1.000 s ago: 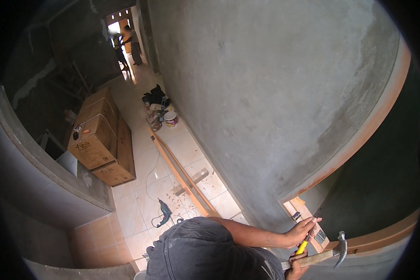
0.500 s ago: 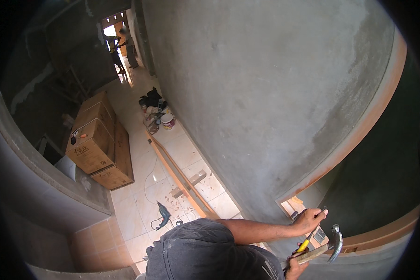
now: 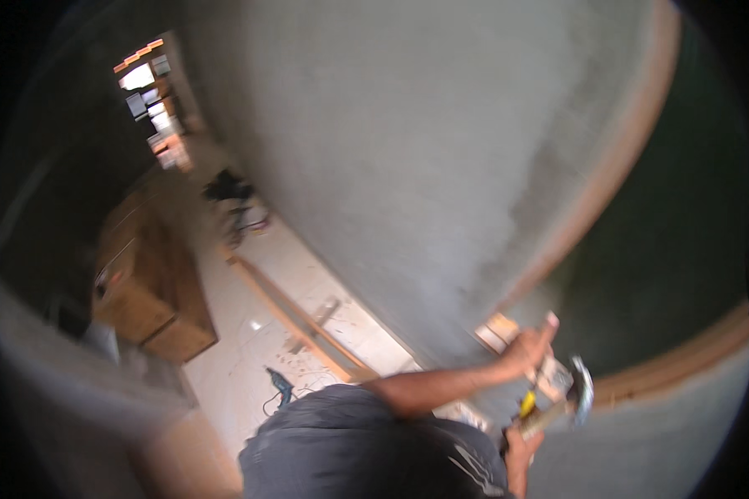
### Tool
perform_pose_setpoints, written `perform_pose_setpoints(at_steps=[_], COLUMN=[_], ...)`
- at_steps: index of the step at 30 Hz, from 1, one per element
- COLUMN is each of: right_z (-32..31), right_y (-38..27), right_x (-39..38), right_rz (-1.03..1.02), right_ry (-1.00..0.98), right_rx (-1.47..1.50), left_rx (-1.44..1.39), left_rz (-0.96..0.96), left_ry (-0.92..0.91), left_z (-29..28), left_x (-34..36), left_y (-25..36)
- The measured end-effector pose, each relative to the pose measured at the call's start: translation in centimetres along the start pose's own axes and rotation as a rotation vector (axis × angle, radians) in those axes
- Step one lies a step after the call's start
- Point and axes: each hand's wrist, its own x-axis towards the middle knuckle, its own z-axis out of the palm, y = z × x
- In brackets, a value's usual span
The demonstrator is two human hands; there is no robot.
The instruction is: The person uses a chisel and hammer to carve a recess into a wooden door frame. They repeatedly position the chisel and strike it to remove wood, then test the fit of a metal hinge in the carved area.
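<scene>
My left hand (image 3: 526,349) reaches right, just above a yellow-handled tool (image 3: 527,404); its fingers are blurred, so what they hold is unclear. My right hand (image 3: 520,445) is closed on the wooden handle of a claw hammer (image 3: 582,389), close beside the yellow handle. Both hands are at a timber frame (image 3: 495,331) along the edge of a wall opening. My grey-clothed body fills the bottom middle.
A long timber (image 3: 283,303) lies on the tiled floor beside wood chips and a corded drill (image 3: 281,387). Cardboard boxes (image 3: 154,303) stand at the left. A pile of items (image 3: 233,204) sits against the plastered wall (image 3: 424,166), toward a bright, blurred doorway.
The view has turned and blurred, shifting the doorway and boxes leftward. My hands appear higher and slightly farther left in the picture, with the hammer still in my right hand.
</scene>
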Motion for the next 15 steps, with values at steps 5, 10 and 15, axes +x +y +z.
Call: perform_pose_setpoints(at_steps=[5,10,15], right_z=[0.7,0.2,-1.0], right_y=[-2.5,-0.5,-1.8], right_x=[0.7,0.8,-1.7], right_rz=[0.116,0.02,-0.04], right_ry=[0.045,0.085,0.33], right_rx=[-0.041,-0.031,-0.004], left_rx=[-0.609,-0.944,-0.771], left_rz=[-0.131,-0.291,-0.258], left_ry=[-0.484,-0.748,-0.687], left_z=[-1.3,-0.1,2.9], left_x=[-2.5,-3.9,-1.8], left_y=[0.6,-0.1,1.1])
